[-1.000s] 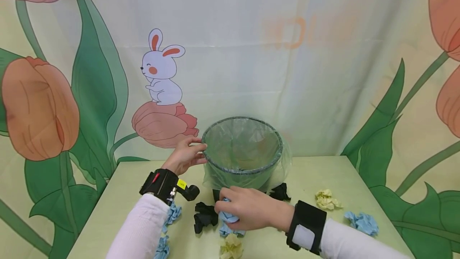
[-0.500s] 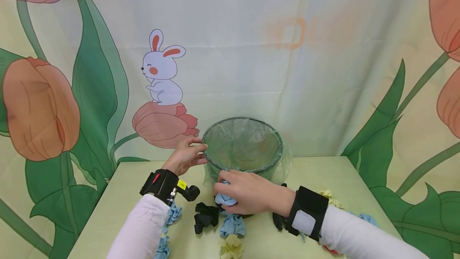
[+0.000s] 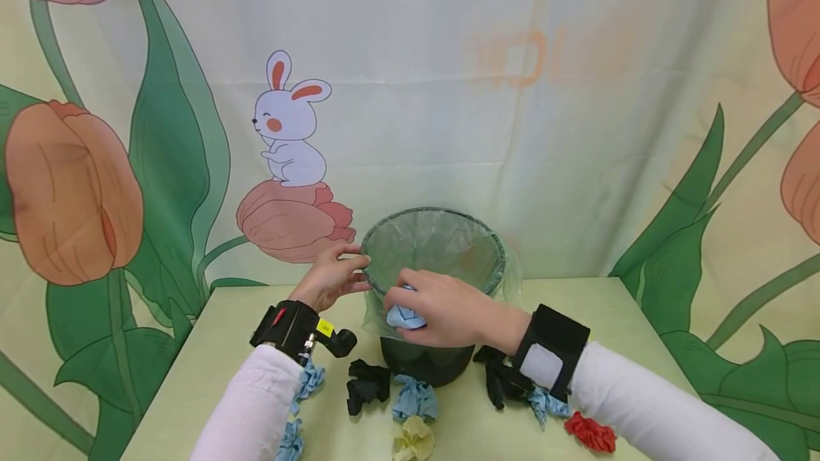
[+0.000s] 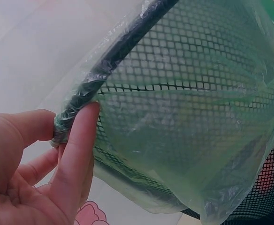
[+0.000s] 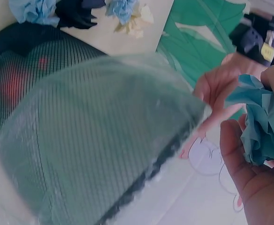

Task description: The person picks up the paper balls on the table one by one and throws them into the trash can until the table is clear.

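A black mesh wastebasket (image 3: 429,361) stands upright at the table's back, with a thin green plastic bag (image 4: 160,131) folded over its rim. My left hand (image 3: 329,277) pinches the rim at its left side, thumb outside and a finger on the bag, as the left wrist view shows. In my right hand (image 3: 442,308) is a crumpled blue paper ball (image 3: 405,315), gripped between thumb and fingers. This hand is in front of the wastebasket, near the front of its rim, and hides part of it. Through the mesh a red patch (image 4: 267,173) shows low inside.
Crumpled paper lies around the wastebasket: black (image 3: 367,386), blue (image 3: 415,398) and yellow (image 3: 413,438) in front, more blue (image 3: 290,440) beside the left forearm. To the right are black (image 3: 502,383), blue (image 3: 547,404) and red (image 3: 591,432) pieces. A printed curtain (image 3: 410,91) hangs behind the table.
My right hand has lifted the blue paper ball from low in front of the wastebasket up to near its rim. The left hand keeps its place on the rim.
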Action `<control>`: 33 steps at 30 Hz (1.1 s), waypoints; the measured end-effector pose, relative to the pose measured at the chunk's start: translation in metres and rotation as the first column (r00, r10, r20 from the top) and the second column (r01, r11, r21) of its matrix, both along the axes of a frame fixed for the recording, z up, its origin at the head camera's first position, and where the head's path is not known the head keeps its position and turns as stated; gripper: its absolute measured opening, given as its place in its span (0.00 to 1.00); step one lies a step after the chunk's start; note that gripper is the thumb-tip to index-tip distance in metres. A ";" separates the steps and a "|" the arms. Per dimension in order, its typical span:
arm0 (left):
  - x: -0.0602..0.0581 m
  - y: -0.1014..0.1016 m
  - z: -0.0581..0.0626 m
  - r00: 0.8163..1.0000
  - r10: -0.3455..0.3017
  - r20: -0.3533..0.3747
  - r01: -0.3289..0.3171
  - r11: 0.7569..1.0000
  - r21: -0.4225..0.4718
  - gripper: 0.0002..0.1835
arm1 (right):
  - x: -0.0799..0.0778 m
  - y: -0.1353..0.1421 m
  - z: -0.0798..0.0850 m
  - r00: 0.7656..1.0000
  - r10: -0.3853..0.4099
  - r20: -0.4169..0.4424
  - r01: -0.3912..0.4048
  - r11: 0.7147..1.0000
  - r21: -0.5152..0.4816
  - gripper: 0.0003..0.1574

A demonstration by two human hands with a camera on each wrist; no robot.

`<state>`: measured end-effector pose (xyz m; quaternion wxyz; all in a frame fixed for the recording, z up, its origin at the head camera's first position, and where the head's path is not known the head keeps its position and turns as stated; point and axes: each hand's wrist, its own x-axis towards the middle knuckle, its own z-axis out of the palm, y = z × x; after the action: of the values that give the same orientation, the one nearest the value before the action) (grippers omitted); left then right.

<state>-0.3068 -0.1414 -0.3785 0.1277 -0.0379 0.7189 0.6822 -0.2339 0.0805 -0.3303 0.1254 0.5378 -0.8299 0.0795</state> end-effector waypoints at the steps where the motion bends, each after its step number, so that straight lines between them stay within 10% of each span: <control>1: 0.000 0.000 0.000 1.000 0.001 0.002 -0.001 1.000 0.001 0.26 | -0.002 0.000 0.002 1.000 -0.010 0.001 0.010 1.000 -0.003 0.15; 33: -0.001 -0.002 0.000 1.000 -0.008 0.016 0.007 1.000 0.019 0.26 | -0.061 0.024 0.013 0.959 -0.277 0.056 0.279 0.960 -0.039 0.19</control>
<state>-0.3079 -0.1434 -0.3783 0.1363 -0.0393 0.7115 0.6883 -0.2949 0.1041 -0.3173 0.1270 0.4108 -0.8979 0.0938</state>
